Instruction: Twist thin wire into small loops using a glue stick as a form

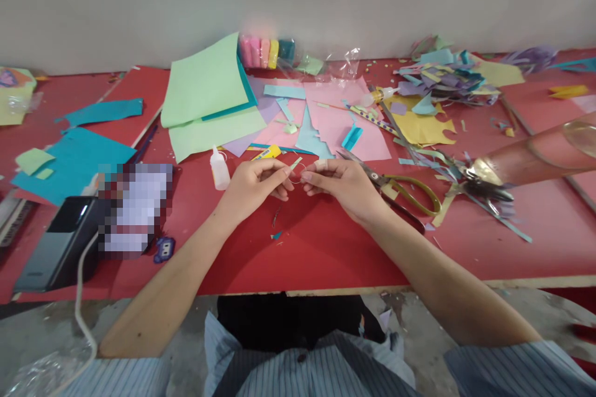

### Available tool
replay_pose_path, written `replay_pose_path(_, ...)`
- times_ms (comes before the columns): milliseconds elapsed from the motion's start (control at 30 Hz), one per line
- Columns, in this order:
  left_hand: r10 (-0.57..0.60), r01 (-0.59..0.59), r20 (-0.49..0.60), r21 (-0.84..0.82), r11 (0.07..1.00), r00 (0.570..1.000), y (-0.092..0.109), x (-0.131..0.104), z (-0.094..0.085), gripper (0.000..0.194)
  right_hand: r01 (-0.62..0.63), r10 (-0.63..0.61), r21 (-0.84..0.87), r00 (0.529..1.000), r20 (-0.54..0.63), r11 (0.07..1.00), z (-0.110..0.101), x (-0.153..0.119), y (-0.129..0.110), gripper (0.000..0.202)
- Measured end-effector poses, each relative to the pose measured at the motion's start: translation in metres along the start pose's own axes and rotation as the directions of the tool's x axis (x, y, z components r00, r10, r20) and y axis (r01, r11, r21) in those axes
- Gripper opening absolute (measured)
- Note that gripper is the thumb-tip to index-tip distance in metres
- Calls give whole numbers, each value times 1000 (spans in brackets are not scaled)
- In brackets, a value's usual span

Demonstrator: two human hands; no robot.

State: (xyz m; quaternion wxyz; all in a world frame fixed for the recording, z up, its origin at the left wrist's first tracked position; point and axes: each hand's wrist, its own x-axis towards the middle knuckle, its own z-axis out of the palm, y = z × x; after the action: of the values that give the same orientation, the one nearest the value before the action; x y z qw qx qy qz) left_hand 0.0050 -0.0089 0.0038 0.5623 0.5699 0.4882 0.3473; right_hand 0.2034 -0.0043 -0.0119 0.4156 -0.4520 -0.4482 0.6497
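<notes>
My left hand [258, 187] and my right hand [343, 187] are close together above the red table, fingertips pinched. Between them a thin pale strip [296, 182] curves in a small loop, gripped at each side; whether it is paper or something else I cannot make out. A narrow light green paper piece [295, 164] shows at my left fingertips. White glue bottle [219, 169] stands just left of my left hand. Beside my right hand lie open scissors [388, 181] with olive and dark red handles. A yellow tube-like item [267, 152] lies behind my left hand.
Green sheets [205, 84], pink paper [342, 115] and a pile of paper strips [447, 77] lie toward the wall. On the left are a phone [137, 208], a dark device [60, 245] and a white cable [80, 285]. A clear bottle [540, 152] lies at right.
</notes>
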Motion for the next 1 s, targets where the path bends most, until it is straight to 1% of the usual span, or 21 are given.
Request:
replay_pose_path(100, -20, 20, 2, -29, 999, 1000, 2, 0, 0, 25, -13, 13, 8, 1000, 17, 1000, -1, 0, 0, 35)
replay_pose_path(233, -67, 69, 17, -120, 990, 998, 3, 0, 0, 23, -29, 27, 36, 999, 41, 999, -2, -1, 0, 33)
replay_pose_path(367, -137, 149, 68, -223, 963, 988, 4, 1, -2, 19, -44, 41, 56, 997, 59, 997, -2, -1, 0, 32)
replay_pose_path(467, -153, 168, 86, -215, 962, 985, 4, 1, -3, 17, -59, 55, 58, 996, 74, 997, -3, -1, 0, 32)
replay_pose_path(533, -114, 124, 74, -142, 982, 991, 4, 1, -3, 18, -66, 61, 62, 995, 74, 996, -3, -1, -1, 33)
replay_pose_path(600, -28, 27, 30, 24, 999, 999, 3, 0, -3, 20, -71, 67, 62, 996, 60, 996, -3, -1, -2, 35)
replay_pose_path(633, 26, -27, 7, 123, 992, 1000, 3, 0, -3, 20, -72, 69, 58, 996, 52, 996, -3, -1, -3, 35)
replay_pose_path(733, 160, -141, -26, 343, 929, 987, 3, -2, -3, 20, -61, 60, 32, 997, 40, 998, -3, -1, -2, 35)
replay_pose_path(933, 313, -249, -22, 556, 793, 949, 2, -2, -3, 15, -35, 35, -14, 998, 53, 999, -2, -1, -2, 34)
replay_pose_path(1000, 384, -295, -2, 637, 713, 923, -1, -2, -3, 16, -35, 36, -22, 998, 56, 999, -1, -1, -2, 34)
